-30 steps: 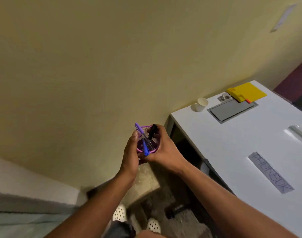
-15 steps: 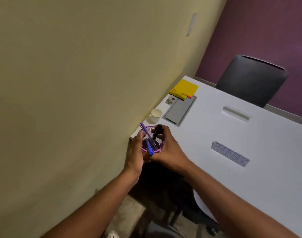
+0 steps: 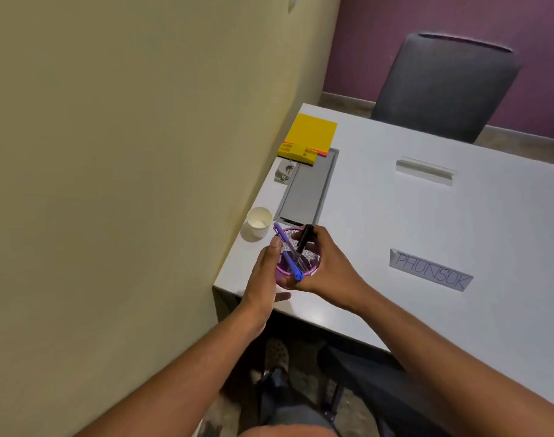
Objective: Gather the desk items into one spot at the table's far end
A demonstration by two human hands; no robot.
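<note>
Now, compared with second earlier, view swung from wall and floor round onto table (image 3: pixel 379 216).
Left hand (image 3: pixel 264 272): grip closed on left side of purple pen cup (image 3: pixel 296 261).
Paper cup (image 3: pixel 259 221) just beyond, near wall edge.
Pen cup, earlier off table, hung over table's near corner, pens (image 3: pixel 288 255) inside.
Right hand (image 3: pixel 327 263): grip wrapped on cup's right side.
Yellow pad (image 3: pixel 311 134) lay far end; carry there likely next.
</note>
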